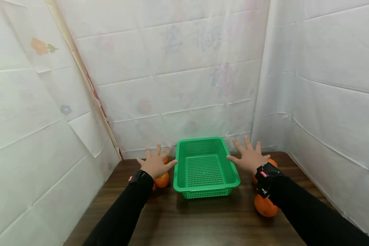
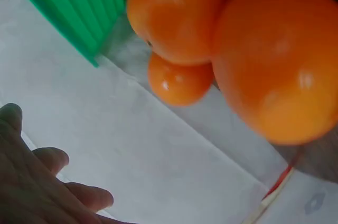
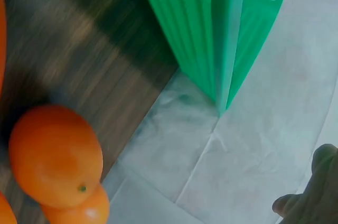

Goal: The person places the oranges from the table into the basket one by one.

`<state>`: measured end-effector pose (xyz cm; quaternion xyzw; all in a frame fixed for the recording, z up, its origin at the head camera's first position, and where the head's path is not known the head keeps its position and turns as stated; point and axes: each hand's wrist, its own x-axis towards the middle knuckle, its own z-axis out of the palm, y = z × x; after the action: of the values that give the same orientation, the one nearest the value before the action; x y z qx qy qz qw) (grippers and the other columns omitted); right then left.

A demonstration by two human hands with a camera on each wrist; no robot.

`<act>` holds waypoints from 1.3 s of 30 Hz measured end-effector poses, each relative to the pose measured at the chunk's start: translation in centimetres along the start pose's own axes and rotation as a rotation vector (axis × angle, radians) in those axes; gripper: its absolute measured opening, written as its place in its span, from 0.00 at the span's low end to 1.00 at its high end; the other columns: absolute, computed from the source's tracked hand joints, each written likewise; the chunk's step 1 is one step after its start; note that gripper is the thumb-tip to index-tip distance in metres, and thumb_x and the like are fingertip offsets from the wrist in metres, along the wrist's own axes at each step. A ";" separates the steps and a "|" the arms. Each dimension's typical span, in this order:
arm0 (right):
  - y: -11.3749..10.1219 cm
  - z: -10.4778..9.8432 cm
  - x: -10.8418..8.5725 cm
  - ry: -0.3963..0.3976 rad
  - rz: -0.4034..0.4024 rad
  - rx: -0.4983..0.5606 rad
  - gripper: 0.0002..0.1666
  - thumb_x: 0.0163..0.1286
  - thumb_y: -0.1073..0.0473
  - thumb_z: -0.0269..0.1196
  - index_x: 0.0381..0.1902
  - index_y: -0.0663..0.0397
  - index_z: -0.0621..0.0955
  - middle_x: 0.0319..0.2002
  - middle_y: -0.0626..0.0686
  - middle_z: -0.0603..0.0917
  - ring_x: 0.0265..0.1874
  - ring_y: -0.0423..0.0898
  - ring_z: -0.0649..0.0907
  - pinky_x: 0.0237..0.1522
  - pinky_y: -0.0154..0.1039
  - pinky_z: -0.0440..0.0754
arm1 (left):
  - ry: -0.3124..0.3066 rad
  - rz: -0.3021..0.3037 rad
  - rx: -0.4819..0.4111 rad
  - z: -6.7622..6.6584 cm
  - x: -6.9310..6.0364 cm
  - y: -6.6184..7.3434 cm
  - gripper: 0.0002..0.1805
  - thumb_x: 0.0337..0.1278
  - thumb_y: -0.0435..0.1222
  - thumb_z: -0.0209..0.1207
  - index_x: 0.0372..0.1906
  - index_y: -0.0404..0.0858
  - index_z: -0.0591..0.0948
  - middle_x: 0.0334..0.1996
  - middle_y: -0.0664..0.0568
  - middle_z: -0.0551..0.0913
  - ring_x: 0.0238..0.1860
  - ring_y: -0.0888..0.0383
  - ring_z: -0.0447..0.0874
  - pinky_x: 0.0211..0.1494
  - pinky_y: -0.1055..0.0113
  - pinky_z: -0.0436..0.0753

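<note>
A green plastic basket with a slotted bottom stands on the table, holding nothing. To its left my left hand hovers palm down with fingers spread, above several oranges. My right hand is spread the same way on the basket's right, over more oranges. Neither hand holds anything. In the left wrist view a cluster of oranges lies beside the basket wall. The right wrist view has an orange on the wood and the basket's corner. Sleeves and hands partly hide the oranges.
The dark wooden table ends at a white sheet wall behind the basket. More white sheeting rises on the right, and a left sheet closes that side.
</note>
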<state>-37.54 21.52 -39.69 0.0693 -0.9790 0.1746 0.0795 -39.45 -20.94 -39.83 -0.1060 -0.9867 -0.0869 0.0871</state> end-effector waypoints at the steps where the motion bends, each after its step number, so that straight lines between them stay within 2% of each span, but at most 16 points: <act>1: -0.2 0.0 -0.3 -0.001 0.000 0.017 0.61 0.65 0.08 0.43 0.87 0.22 0.43 0.88 0.62 0.37 0.78 0.87 0.36 0.53 0.99 0.43 | 0.002 0.003 -0.008 -0.1 -0.3 0.3 0.46 0.71 0.75 0.45 0.86 0.67 0.50 0.89 0.43 0.44 0.82 0.18 0.31 0.68 0.09 0.37; 6: -1.5 -0.3 -1.7 -0.030 0.026 0.102 0.60 0.69 0.11 0.44 0.88 0.24 0.41 0.87 0.64 0.34 0.77 0.88 0.34 0.58 0.96 0.47 | 0.029 0.015 -0.055 0.2 -1.6 1.5 0.47 0.71 0.74 0.46 0.87 0.64 0.50 0.89 0.43 0.43 0.83 0.20 0.32 0.69 0.10 0.40; 9: -2.5 -0.5 -2.7 -0.043 0.009 0.206 0.59 0.73 0.14 0.46 0.88 0.30 0.40 0.86 0.67 0.31 0.77 0.87 0.31 0.67 0.91 0.42 | 0.044 0.000 -0.100 0.5 -2.4 2.1 0.47 0.71 0.75 0.46 0.87 0.64 0.50 0.89 0.44 0.44 0.83 0.20 0.33 0.70 0.10 0.41; 13: -3.6 -0.2 -4.0 -0.038 -0.056 0.351 0.56 0.78 0.21 0.47 0.89 0.37 0.40 0.85 0.70 0.30 0.79 0.83 0.32 0.76 0.81 0.31 | 0.038 -0.025 -0.142 1.3 -3.3 2.8 0.47 0.68 0.78 0.42 0.86 0.69 0.48 0.89 0.46 0.43 0.84 0.21 0.33 0.69 0.10 0.43; 18: -4.5 0.6 -5.1 -0.046 -0.063 0.427 0.53 0.80 0.22 0.46 0.88 0.32 0.38 0.86 0.67 0.31 0.82 0.78 0.33 0.79 0.77 0.30 | 0.033 -0.043 -0.213 2.2 -4.3 3.6 0.48 0.65 0.81 0.37 0.85 0.72 0.44 0.89 0.48 0.41 0.84 0.22 0.31 0.70 0.10 0.44; 23: -4.9 1.6 -6.2 -0.094 -0.045 0.517 0.53 0.80 0.22 0.44 0.87 0.30 0.35 0.87 0.64 0.30 0.84 0.73 0.33 0.81 0.73 0.28 | 0.044 -0.060 -0.284 2.9 -5.4 4.4 0.48 0.67 0.80 0.38 0.86 0.69 0.46 0.89 0.47 0.43 0.84 0.22 0.37 0.72 0.13 0.49; 26: -5.1 2.2 -6.9 -0.116 -0.027 0.572 0.53 0.80 0.22 0.44 0.87 0.29 0.34 0.87 0.62 0.29 0.84 0.72 0.31 0.80 0.75 0.29 | 0.062 -0.054 -0.305 3.5 -6.0 5.0 0.48 0.68 0.79 0.38 0.87 0.65 0.49 0.88 0.44 0.46 0.83 0.21 0.43 0.74 0.17 0.55; 29: -5.0 3.1 -7.2 -0.118 -0.005 0.604 0.52 0.79 0.21 0.45 0.87 0.26 0.35 0.88 0.59 0.29 0.84 0.72 0.30 0.79 0.78 0.35 | 0.076 -0.057 -0.334 4.0 -6.5 5.5 0.48 0.69 0.77 0.39 0.87 0.63 0.50 0.88 0.43 0.48 0.82 0.21 0.46 0.74 0.21 0.61; 32: -4.7 4.3 -7.4 -0.115 0.008 0.637 0.53 0.78 0.20 0.44 0.87 0.25 0.35 0.88 0.56 0.29 0.85 0.69 0.33 0.81 0.76 0.43 | 0.082 -0.070 -0.370 4.6 -6.8 5.8 0.47 0.70 0.77 0.40 0.87 0.63 0.50 0.88 0.43 0.49 0.83 0.23 0.49 0.74 0.23 0.64; 36: -4.5 5.8 -7.6 -0.100 0.025 0.676 0.55 0.77 0.19 0.43 0.88 0.33 0.38 0.89 0.56 0.33 0.87 0.64 0.39 0.81 0.74 0.49 | 0.083 -0.077 -0.444 5.6 -7.2 5.8 0.47 0.72 0.75 0.41 0.87 0.61 0.50 0.88 0.42 0.50 0.83 0.26 0.51 0.77 0.26 0.63; 39: -4.4 6.5 -7.6 -0.084 0.043 0.695 0.55 0.78 0.20 0.43 0.89 0.38 0.40 0.89 0.56 0.37 0.87 0.63 0.43 0.82 0.73 0.45 | 0.088 -0.075 -0.523 6.4 -7.3 5.9 0.46 0.75 0.72 0.42 0.88 0.55 0.52 0.87 0.40 0.51 0.84 0.29 0.53 0.78 0.27 0.62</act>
<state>-30.23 15.96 -45.66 0.0787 -0.8646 0.4962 0.0072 -32.11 -15.51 -46.52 -0.0843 -0.9293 -0.3464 0.0961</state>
